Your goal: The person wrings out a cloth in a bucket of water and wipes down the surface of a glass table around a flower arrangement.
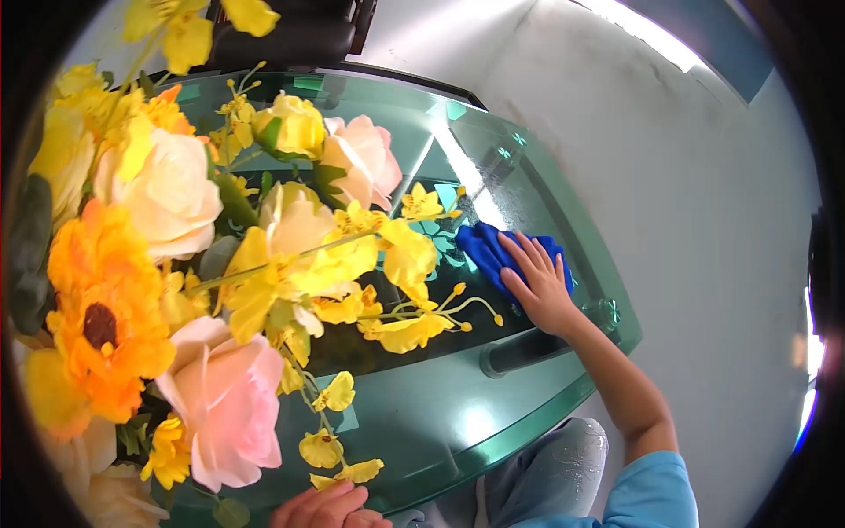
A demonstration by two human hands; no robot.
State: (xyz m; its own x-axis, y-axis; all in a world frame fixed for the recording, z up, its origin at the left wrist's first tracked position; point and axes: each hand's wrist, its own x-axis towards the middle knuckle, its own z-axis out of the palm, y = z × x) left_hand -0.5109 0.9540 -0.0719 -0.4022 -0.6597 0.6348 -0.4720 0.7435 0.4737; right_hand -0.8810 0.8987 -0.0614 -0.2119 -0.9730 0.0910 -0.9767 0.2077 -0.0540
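Observation:
On the right part of the green glass table (414, 396), a bunched blue cloth (480, 251) lies under my right hand (539, 286). The fingers of that hand are spread flat over the cloth and press it to the glass. My left hand (330, 509) is at the table's near edge, at the bottom of the view, just below some yellow petals (321, 449). Its fingers are bent and close together; their tips are hidden, and I cannot make out whether they hold anything.
A large bunch of artificial flowers, with a pink rose (224, 400) and an orange flower (106, 317), fills the left side and hides much of the table. A dark chair (286, 40) stands beyond the far edge. My knee (568, 458) is below the near edge.

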